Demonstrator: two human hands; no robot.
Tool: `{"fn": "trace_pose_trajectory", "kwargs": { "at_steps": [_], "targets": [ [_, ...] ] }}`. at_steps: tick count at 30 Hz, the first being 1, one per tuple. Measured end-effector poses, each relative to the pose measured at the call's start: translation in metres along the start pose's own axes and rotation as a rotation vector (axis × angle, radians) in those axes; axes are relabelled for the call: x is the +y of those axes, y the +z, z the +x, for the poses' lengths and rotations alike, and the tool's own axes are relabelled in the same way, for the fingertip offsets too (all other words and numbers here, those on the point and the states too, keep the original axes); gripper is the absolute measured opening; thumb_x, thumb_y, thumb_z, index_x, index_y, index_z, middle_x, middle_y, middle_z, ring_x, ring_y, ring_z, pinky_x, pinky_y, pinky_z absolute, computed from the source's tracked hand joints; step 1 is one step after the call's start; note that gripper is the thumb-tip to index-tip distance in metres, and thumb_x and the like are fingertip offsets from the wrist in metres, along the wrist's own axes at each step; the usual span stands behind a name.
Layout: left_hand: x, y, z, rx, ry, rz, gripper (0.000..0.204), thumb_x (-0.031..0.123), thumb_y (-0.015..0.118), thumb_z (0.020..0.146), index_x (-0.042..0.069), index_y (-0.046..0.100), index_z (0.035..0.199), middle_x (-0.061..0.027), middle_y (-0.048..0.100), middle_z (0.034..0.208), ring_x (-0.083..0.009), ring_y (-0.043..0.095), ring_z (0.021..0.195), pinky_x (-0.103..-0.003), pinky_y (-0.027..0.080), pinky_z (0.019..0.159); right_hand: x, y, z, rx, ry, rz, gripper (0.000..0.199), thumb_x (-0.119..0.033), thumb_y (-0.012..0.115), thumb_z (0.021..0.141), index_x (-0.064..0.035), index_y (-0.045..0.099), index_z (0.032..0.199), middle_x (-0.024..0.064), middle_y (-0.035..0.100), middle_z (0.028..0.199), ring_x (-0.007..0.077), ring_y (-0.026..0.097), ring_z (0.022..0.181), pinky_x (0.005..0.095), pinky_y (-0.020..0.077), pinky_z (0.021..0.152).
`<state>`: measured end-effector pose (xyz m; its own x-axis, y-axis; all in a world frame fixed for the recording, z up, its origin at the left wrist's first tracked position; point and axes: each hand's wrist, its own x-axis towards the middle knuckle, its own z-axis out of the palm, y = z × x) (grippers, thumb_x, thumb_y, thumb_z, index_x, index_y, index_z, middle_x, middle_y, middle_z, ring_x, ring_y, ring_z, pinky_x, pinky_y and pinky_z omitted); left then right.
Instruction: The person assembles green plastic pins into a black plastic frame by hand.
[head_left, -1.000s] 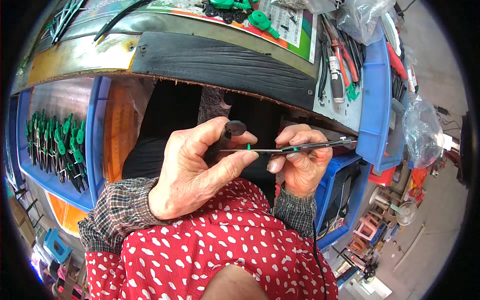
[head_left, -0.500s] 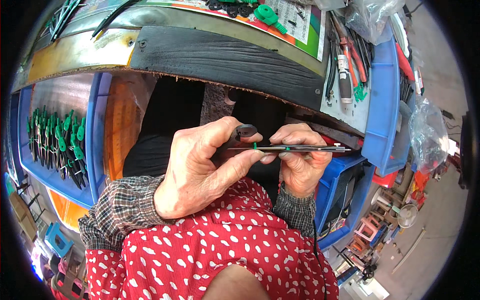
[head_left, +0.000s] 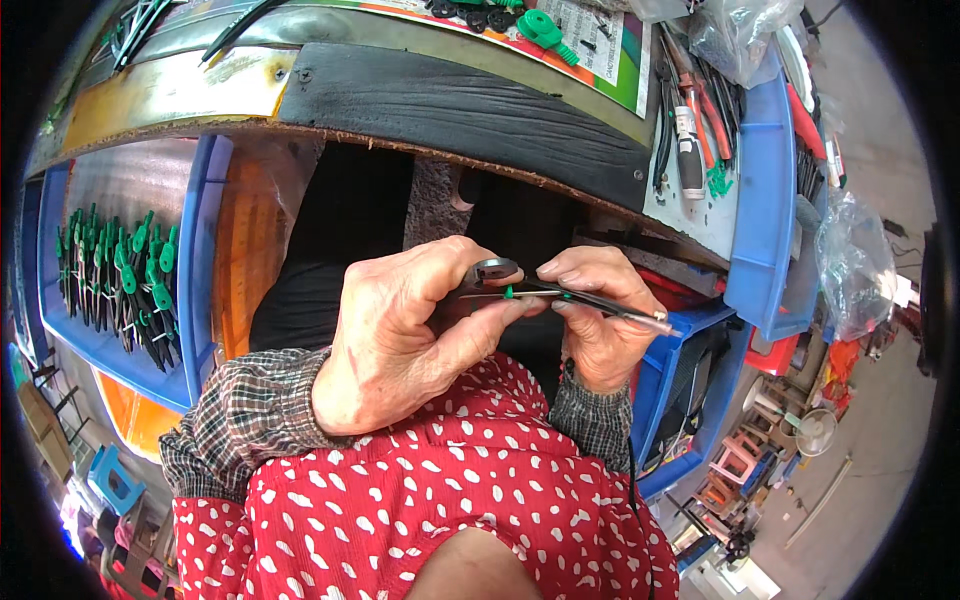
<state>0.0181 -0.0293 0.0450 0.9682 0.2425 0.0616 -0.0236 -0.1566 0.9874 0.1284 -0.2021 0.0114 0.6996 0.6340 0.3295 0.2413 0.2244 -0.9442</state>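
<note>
My left hand pinches the near end of a thin dark metal rod with a small green piece on it, and also holds a small grey ring-shaped metal part at the fingertips. My right hand grips the same rod further along, its silver tip sticking out to the right. Both hands are held together above my lap, in front of the dark workbench edge. I wear a red dotted top over plaid cuffs.
A blue bin at the left holds several green-handled parts. Pliers and tools lie on the bench at the upper right beside another blue bin. A clear plastic bag hangs at the right.
The rod has tilted so its right tip points lower, and my hands have closed in together around it, staying at the same place above my lap.
</note>
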Motion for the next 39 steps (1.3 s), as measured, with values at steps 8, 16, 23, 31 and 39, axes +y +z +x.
{"fn": "trace_pose_trajectory", "kwargs": {
  "at_steps": [8, 16, 23, 31, 39],
  "targets": [
    [-0.012, 0.001, 0.001, 0.079, 0.320, 0.239, 0.025, -0.001, 0.074, 0.070, 0.000, 0.063, 0.092, -0.0125, 0.066, 0.080, -0.0225, 0.065, 0.064, -0.028, 0.050, 0.055, -0.001, 0.004, -0.005, -0.015, -0.245, -0.561, 0.027, 0.009, 0.070, 0.070, -0.0003, 0.065, 0.096, 0.0172, 0.067, 0.098, 0.0252, 0.069, 0.083, 0.0303, 0.0567, 0.070],
    [-0.008, -0.004, -0.003, 0.034, -0.053, 0.020, 0.014, 0.002, 0.067, 0.083, -0.001, 0.064, 0.096, -0.0040, 0.063, 0.077, -0.0070, 0.058, 0.064, -0.021, 0.044, 0.057, 0.016, -0.006, -0.013, 0.088, 0.083, 0.246, 0.018, 0.003, 0.067, 0.081, 0.0062, 0.061, 0.098, 0.0229, 0.062, 0.097, 0.0278, 0.068, 0.079, 0.0361, 0.0604, 0.065],
    [-0.012, 0.007, -0.002, 0.047, -0.311, -0.359, 0.014, 0.004, 0.067, 0.085, -0.001, 0.064, 0.098, -0.0010, 0.064, 0.082, -0.0046, 0.058, 0.073, -0.019, 0.046, 0.065, 0.024, -0.003, -0.016, 0.114, 0.205, 0.492, 0.020, 0.004, 0.066, 0.081, 0.0072, 0.059, 0.099, 0.0233, 0.060, 0.100, 0.0273, 0.067, 0.079, 0.0371, 0.0625, 0.063],
    [-0.021, 0.013, 0.008, 0.023, -0.331, -0.446, 0.014, 0.005, 0.066, 0.087, -0.002, 0.064, 0.099, -0.0027, 0.064, 0.082, -0.0066, 0.059, 0.074, -0.021, 0.048, 0.066, 0.029, -0.006, -0.014, 0.098, 0.146, 0.390, 0.021, 0.003, 0.066, 0.082, 0.0056, 0.058, 0.101, 0.0239, 0.059, 0.101, 0.0275, 0.066, 0.082, 0.0368, 0.0624, 0.065],
    [-0.025, 0.014, 0.012, 0.003, -0.393, -0.494, 0.014, 0.006, 0.066, 0.087, -0.002, 0.064, 0.098, -0.0025, 0.064, 0.080, -0.0069, 0.059, 0.074, -0.021, 0.048, 0.066, 0.031, -0.007, -0.012, 0.085, 0.117, 0.301, 0.021, 0.002, 0.067, 0.082, 0.0061, 0.059, 0.101, 0.0241, 0.060, 0.101, 0.0279, 0.067, 0.081, 0.0366, 0.0622, 0.065]
  ]
}}
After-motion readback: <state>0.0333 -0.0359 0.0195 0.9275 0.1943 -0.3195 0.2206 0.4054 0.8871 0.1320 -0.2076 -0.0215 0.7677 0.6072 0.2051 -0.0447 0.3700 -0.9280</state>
